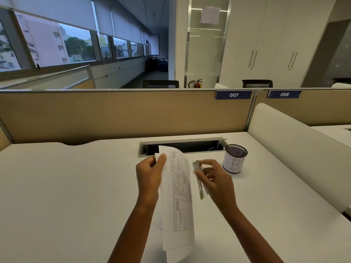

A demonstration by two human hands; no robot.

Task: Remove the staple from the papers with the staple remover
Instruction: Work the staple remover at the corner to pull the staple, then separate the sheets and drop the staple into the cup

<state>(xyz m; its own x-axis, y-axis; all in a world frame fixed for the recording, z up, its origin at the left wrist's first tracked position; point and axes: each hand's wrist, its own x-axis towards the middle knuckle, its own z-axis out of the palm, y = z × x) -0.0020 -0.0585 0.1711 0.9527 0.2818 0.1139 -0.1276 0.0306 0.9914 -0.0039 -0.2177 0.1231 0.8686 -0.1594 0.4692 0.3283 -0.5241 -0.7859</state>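
Note:
My left hand pinches the top edge of a set of printed white papers, holding them upright above the desk so they hang down toward me. My right hand is just to the right of the papers and grips a small staple remover with a metal head and a green lower end. The tool is blurred and sits a short gap away from the paper's right edge. I cannot make out the staple.
A black mesh pen cup with a white label stands to the right of my right hand. An open cable tray is cut into the white desk behind the papers. Beige partition walls close the back.

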